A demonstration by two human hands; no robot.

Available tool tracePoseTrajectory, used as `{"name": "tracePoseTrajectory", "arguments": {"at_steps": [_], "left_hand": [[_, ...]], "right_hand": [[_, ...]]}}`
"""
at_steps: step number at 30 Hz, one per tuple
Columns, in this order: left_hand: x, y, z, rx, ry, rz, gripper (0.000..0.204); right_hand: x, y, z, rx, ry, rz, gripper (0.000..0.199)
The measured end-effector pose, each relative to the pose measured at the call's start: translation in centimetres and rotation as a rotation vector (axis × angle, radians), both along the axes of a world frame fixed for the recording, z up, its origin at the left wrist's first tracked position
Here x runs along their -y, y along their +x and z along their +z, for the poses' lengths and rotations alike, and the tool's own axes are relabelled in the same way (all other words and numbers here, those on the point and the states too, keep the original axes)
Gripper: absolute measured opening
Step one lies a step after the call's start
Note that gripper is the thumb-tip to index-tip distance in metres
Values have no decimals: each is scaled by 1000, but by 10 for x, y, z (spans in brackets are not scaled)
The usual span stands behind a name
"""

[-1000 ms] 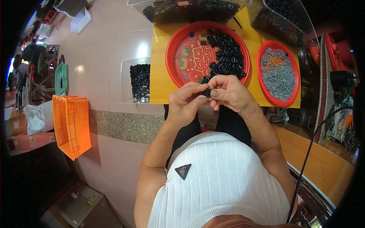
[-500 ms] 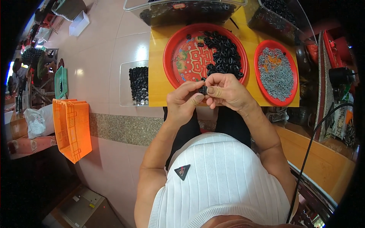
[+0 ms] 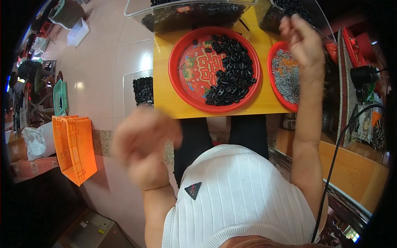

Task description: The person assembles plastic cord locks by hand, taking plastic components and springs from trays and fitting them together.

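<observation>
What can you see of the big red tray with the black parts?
The big red tray is round, glossy, plastic-looking, with a raised rim and a pale printed ornament across its floor. It lies flat on the yellow tabletop, between a clear bin at the far edge and a smaller red tray of grey metal pieces on the right. A pile of black ring-like parts fills its right half; a few strays lie near the top left. Neither hand touches it.

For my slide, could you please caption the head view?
Right hand raised over a red tray of grey metal parts; blurred left hand near black rings on a large red tray.
</observation>
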State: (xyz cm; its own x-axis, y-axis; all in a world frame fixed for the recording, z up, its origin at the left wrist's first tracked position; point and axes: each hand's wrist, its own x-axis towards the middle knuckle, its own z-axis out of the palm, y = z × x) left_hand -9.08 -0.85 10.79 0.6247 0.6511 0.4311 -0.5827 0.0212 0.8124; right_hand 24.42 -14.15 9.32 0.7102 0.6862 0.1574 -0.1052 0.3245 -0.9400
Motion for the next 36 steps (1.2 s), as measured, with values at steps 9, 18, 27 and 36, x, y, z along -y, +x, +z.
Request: {"name": "tracePoseTrajectory", "arguments": {"at_steps": [9, 18, 27, 36], "left_hand": [[-7, -10, 97, 695, 280, -889, 18], [-4, -2, 113, 446, 426, -933, 45], [-5, -1, 19, -66, 368, 132, 11], [-51, 54, -65, -815, 1183, 35, 14]], "right_hand": [[-31, -78, -18, 811, -651, 40, 13], [-59, -106, -63, 1432, -776, 267, 9], [-65, -108, -70, 1406, -787, 300, 6], [-34, -109, -39, 669, -471, 121, 6]]}}
